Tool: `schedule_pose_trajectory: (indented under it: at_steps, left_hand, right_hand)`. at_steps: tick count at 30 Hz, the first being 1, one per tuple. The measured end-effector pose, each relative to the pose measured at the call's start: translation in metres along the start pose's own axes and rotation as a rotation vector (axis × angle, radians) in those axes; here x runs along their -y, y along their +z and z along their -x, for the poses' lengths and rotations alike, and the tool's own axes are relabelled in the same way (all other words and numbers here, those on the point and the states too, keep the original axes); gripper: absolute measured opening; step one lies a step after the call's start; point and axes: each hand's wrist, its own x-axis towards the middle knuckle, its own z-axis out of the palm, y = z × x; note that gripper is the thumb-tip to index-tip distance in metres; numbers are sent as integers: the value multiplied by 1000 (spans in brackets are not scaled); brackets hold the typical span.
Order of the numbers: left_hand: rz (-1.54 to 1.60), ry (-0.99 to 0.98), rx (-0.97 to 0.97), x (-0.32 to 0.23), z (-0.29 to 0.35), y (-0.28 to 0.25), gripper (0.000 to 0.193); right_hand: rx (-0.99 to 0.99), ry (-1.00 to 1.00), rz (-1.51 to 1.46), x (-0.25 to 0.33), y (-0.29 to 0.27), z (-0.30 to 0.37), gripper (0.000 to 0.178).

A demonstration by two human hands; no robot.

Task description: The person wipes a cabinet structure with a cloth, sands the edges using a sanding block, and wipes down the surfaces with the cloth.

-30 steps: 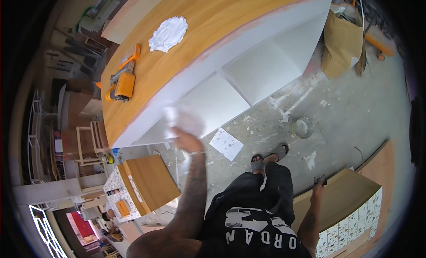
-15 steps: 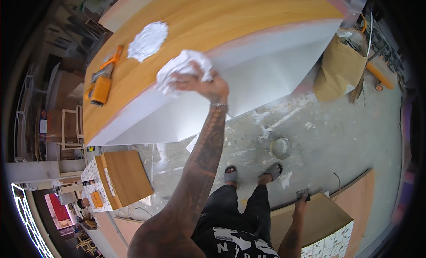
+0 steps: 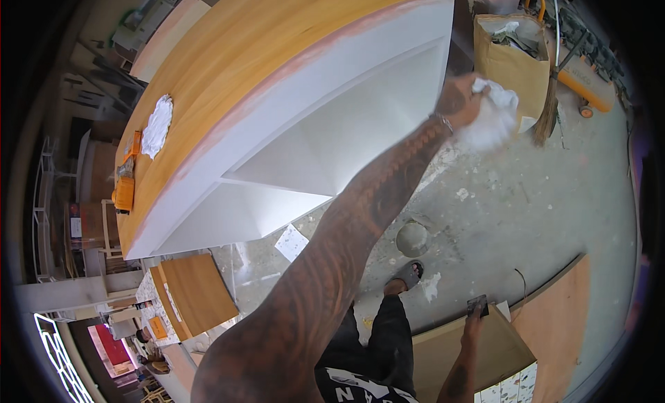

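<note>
Looking down past the dark trousers, I log the right hand (image 3: 476, 314) low by the hip, closed on a small dark object (image 3: 478, 306) I cannot identify, just above a tan board (image 3: 457, 351) leaning at the floor. One sandalled foot (image 3: 405, 275) stands on the stained concrete floor (image 3: 526, 209), with a round grey lid-like disc (image 3: 412, 238) and a white paper sheet (image 3: 291, 242) near it. My view is crossed by the outstretched left forearm, which hides part of the floor. Left hand (image 3: 463, 98) is clenched around a white rag (image 3: 493, 115), at the right end of the white shelf unit (image 3: 332, 136) with its wood-coloured top. Beyond stand a brown paper sack (image 3: 511, 60) and a broom (image 3: 548, 115). Far along the top lie a second white cloth (image 3: 157, 124) and orange tools (image 3: 125, 191).
</note>
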Motion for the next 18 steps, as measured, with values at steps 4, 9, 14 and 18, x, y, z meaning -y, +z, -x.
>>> schedule_pose_trajectory:
  at_steps: [4, 9, 14, 18]
  left_hand:
    - [-69, -258, -272, 4, 99, -3, 30]
    - [-905, -615, -500, 28, 282, -216, 43]
    - [-401, 186, -1301, -31, 195, -365, 44]
    - [-2093, 265, -999, 21, 86, -279, 40]
  right_hand:
    - [4, 207, 474, -15, -14, -23, 62]
    - [176, -68, 142, -34, 41, -51, 43]
    - [341, -213, 618, 24, 177, -72, 51]
    - [395, -509, 825, -12, 230, -148, 55]
